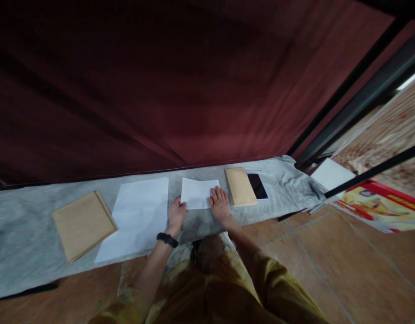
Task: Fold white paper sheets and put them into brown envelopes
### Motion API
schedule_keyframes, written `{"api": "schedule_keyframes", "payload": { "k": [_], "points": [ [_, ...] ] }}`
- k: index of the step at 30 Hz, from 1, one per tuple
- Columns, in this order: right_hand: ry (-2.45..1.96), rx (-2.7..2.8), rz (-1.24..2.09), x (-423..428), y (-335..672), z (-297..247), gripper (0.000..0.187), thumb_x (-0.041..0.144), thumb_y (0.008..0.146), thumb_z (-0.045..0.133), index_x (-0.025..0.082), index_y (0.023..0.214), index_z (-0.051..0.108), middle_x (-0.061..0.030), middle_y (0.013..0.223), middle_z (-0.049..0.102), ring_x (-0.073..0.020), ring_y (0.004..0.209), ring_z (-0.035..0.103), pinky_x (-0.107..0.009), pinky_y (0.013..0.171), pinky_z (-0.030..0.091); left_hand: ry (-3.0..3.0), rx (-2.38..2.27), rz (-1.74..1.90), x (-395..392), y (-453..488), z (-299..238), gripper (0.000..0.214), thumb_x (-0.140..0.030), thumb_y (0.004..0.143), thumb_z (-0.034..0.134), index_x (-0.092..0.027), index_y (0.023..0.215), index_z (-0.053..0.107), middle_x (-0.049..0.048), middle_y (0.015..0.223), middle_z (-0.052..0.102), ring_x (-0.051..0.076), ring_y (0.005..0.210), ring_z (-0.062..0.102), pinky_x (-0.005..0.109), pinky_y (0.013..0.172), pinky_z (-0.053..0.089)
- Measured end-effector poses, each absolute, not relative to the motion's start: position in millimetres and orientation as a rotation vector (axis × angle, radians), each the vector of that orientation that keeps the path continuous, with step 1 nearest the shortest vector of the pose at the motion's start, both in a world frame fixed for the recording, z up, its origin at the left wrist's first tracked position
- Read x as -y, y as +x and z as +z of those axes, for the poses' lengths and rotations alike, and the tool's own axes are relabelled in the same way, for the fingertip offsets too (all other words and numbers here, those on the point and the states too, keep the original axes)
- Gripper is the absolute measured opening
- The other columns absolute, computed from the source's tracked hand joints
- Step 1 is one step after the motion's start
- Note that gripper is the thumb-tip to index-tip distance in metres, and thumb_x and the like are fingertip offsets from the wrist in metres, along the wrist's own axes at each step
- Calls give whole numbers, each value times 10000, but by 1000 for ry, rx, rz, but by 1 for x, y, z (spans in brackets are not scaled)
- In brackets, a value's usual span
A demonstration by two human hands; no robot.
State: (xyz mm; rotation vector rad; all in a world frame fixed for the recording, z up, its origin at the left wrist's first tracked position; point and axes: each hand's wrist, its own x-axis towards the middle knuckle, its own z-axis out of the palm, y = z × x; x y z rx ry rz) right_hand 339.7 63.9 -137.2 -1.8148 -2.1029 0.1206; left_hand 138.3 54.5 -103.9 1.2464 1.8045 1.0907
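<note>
A folded white sheet of paper (pixel 198 191) lies on the grey cloth in front of me. My left hand (pixel 177 213) pinches its lower left corner between thumb and fingers; a black band circles that wrist. Flat across the paper's right end rests my right hand (pixel 220 202), fingers spread. Just right of it is a brown envelope (pixel 240 186), partly covering a dark-screened phone (pixel 258 186). Larger white sheets (pixel 140 211) lie to the left of my left hand. Farther left, a stack of brown envelopes (pixel 84 225) overlaps their edge.
The long, narrow surface is covered with grey cloth (pixel 21 229), wrinkled at its right end. A dark red curtain (pixel 194 90) hangs behind it. Black metal bars (pixel 345 103) stand at the right, near a colourful printed board (pixel 379 204) on the tiled floor (pixel 329 265).
</note>
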Motion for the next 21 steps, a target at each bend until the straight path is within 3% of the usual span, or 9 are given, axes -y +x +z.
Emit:
{"api": "schedule_keyframes", "payload": {
  "k": [4,8,11,14,17,21],
  "points": [
    [-1664,1928,248,-66,349,-124,515,245,1008,406,108,1501,464,-187,1532,486,-256,1446,421,-463,1162,383,1267,-1694,1086,-52,126,-73,227,-324,718,554,-180,859,659,32,758,695,172,599,614,277,534,508],
    [-1579,1687,384,-60,364,-96,563,334,974,480,145,1504,458,-170,1478,530,-255,1399,465,-426,1118,435,1270,-1461,1037,-54,97,-32,300,-406,638,685,-186,841,694,13,714,690,173,615,598,246,503,472],
    [-1499,1599,729,-50,375,-85,446,421,939,548,175,1296,654,-115,1149,724,-244,1082,662,-355,897,549,1280,-1350,891,-62,79,-11,347,-418,623,747,-179,874,720,15,726,697,151,615,587,218,506,440],
    [-1474,1424,1079,-38,376,-93,339,472,891,592,173,933,745,-37,768,723,-187,694,661,-272,624,523,1291,-1427,856,-77,75,-8,331,-383,671,750,-159,912,713,5,734,681,119,583,556,210,522,432],
    [-1549,1206,1168,-27,368,-108,292,453,857,605,190,766,695,-12,673,684,-166,598,621,-253,555,487,1327,-1667,1018,-83,84,-24,325,-341,792,660,-137,1045,673,19,803,674,139,640,598,253,609,502],
    [-1620,1090,1155,-20,355,-121,256,390,878,537,205,773,681,-31,695,703,-177,621,651,-254,546,502,1472,-1812,1144,-50,111,-65,407,-343,852,602,-150,1210,628,126,1201,662,246,995,669,396,880,561]
  ]
}}
